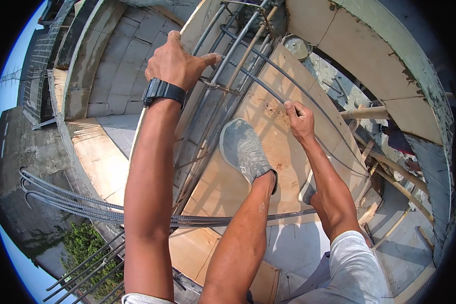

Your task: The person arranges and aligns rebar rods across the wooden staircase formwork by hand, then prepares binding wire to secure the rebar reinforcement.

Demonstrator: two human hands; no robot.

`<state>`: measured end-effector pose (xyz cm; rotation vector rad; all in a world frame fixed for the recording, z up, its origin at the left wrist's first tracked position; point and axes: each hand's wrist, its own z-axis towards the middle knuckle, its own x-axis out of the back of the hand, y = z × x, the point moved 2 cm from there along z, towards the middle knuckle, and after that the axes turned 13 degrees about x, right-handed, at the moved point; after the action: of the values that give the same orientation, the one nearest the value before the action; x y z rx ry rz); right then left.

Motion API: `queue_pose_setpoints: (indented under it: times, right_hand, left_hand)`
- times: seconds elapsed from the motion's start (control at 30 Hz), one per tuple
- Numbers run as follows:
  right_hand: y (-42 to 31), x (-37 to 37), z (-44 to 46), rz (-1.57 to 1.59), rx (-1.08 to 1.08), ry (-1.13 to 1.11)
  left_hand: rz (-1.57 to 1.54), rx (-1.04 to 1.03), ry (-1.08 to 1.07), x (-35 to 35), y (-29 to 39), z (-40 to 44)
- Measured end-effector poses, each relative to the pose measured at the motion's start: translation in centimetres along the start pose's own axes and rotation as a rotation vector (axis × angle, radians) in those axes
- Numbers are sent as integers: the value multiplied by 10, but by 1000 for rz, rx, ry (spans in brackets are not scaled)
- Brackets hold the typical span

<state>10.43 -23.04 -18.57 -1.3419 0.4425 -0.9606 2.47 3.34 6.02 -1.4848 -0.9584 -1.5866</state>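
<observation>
My left hand (180,63), with a black watch (163,92) on its wrist, grips the upper edge of an upright formwork board (200,23). Its thumb reaches inward towards the rebar cage (220,76); the other fingers are mostly hidden. My right hand (300,120) is closed around a ribbed steel rebar (261,83) that slants from the cage down to the right. A second, curved rebar (304,91) runs alongside it, apart from the hand. The cage lies in the trough beside the board, tied with cross bars.
My grey shoe (245,149) stands on a plywood sheet (213,187). Long hooked rebars (76,200) cross beneath my left arm. Bar ends (93,266) jut out at lower left above a tree (88,248). Wooden poles (400,185) and a gap lie right; a concrete-edged panel (370,55) rises there.
</observation>
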Motion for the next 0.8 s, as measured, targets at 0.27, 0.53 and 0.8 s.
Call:
queue_pose_setpoints:
  times: [0.27, 0.53, 0.8]
  right_hand:
    - [0, 9, 32, 98, -126, -204]
    - [5, -16, 30, 36, -43, -141]
    - [14, -31, 4, -201, 108, -7]
  left_hand:
    - [-5, 73, 52, -1, 5, -3]
    - [-2, 134, 7, 5, 6, -1]
    - [-9, 126, 47, 6, 7, -8]
